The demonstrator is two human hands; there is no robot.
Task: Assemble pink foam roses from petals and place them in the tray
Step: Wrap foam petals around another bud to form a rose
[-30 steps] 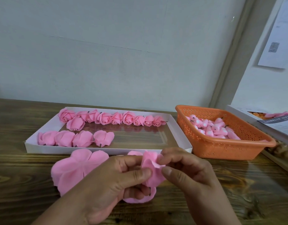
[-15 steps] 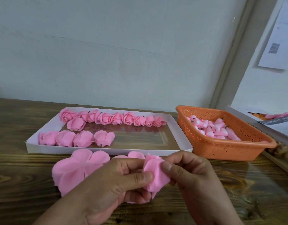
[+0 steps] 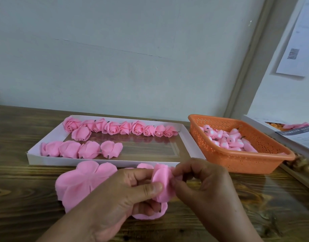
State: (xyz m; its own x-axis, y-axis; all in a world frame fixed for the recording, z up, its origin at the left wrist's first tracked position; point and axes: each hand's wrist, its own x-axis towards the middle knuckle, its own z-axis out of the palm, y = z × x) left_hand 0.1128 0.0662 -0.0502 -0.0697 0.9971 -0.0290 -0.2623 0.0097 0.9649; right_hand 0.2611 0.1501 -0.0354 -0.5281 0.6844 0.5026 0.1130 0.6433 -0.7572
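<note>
A half-made pink foam rose (image 3: 162, 183) is held just above the wooden table, in front of the tray. My left hand (image 3: 125, 194) grips it, thumb pressing a petal against it. My right hand (image 3: 202, 182) pinches the same rose's upper right edge with fingertips. A flat pink petal sheet (image 3: 84, 182) lies on the table to the left, partly under my left hand. The white tray (image 3: 187, 140) behind holds a back row of several finished roses (image 3: 123, 128) and a front-left row of several more (image 3: 80, 149).
An orange perforated basket (image 3: 265, 158) at the right holds several pink rose buds (image 3: 227, 138). A box with printed paper (image 3: 293, 133) stands at the far right edge. A grey wall rises behind the table (image 3: 255, 198).
The rose was turned and its petal pressed in closer. My right fingers shifted from the front of the petal to its upper right edge. The view tilted slightly.
</note>
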